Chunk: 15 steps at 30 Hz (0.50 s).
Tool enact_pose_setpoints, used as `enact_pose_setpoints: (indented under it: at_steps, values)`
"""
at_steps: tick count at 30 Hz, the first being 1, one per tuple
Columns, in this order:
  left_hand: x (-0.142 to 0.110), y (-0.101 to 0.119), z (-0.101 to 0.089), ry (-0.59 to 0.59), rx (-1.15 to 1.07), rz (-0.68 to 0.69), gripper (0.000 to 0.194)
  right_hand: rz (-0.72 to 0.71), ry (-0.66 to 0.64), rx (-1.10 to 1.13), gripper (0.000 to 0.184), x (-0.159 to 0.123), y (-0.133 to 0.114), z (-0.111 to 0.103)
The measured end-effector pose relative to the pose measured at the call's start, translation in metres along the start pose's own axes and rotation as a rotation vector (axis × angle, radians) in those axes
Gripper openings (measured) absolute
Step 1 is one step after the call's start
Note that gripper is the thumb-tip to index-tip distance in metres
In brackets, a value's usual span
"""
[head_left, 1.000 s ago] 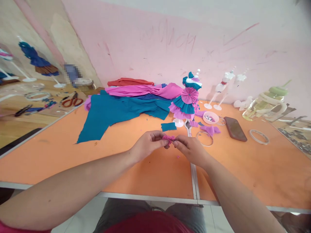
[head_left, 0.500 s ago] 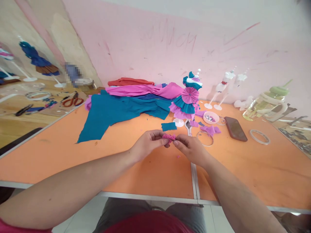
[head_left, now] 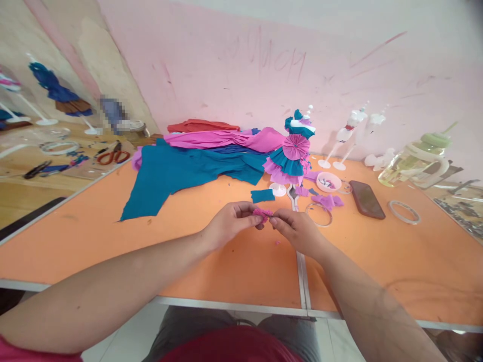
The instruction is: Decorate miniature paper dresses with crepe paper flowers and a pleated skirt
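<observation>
My left hand point(head_left: 230, 222) and my right hand point(head_left: 298, 230) meet above the orange table point(head_left: 94, 236), both pinching one small gathered piece of pink crepe paper point(head_left: 261, 213) between fingertips. Just beyond stands a small doll form point(head_left: 293, 151) dressed in teal and pink pleated ruffles with a pink rosette. A small teal paper scrap point(head_left: 262, 195) lies in front of it. Sheets of teal paper point(head_left: 177, 173) and pink paper point(head_left: 222, 139) lie behind to the left.
A dark phone point(head_left: 367, 199), two clear tape rings point(head_left: 319, 213) point(head_left: 404, 211), a small white bowl point(head_left: 328, 182), pink scraps point(head_left: 327, 201), bare white doll stands point(head_left: 345, 138) and a water jug point(head_left: 415, 162) sit at right. Red-handled scissors point(head_left: 112, 157) lie on the wooden table at left.
Nothing has visibly changed apart from a slight shift of the view; both hands stay pinched on the pink paper piece.
</observation>
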<state>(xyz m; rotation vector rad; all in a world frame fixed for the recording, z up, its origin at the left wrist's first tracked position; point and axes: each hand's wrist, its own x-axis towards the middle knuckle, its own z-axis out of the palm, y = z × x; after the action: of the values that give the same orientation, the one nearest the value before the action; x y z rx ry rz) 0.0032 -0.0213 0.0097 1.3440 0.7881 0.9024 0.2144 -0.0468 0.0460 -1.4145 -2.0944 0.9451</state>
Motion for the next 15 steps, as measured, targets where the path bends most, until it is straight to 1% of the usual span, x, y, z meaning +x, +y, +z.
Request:
enact_pose_setpoints:
  at_steps: [7, 11, 15]
  values:
    - [0.0020, -0.0010, -0.0008, 0.000, 0.003, 0.008, 0.024, 0.007, 0.009, -0.019, 0.041, 0.0004, 0.0029, 0.0003]
    - [0.0012, 0.0011, -0.0001, -0.009, -0.001, 0.009, 0.023, 0.023, 0.030, -0.042, 0.044, 0.0017, 0.0051, 0.0002]
    - [0.0012, -0.0009, -0.0007, 0.008, -0.003, 0.008, 0.024, 0.016, -0.009, -0.069, 0.047, 0.0021, 0.0053, -0.0024]
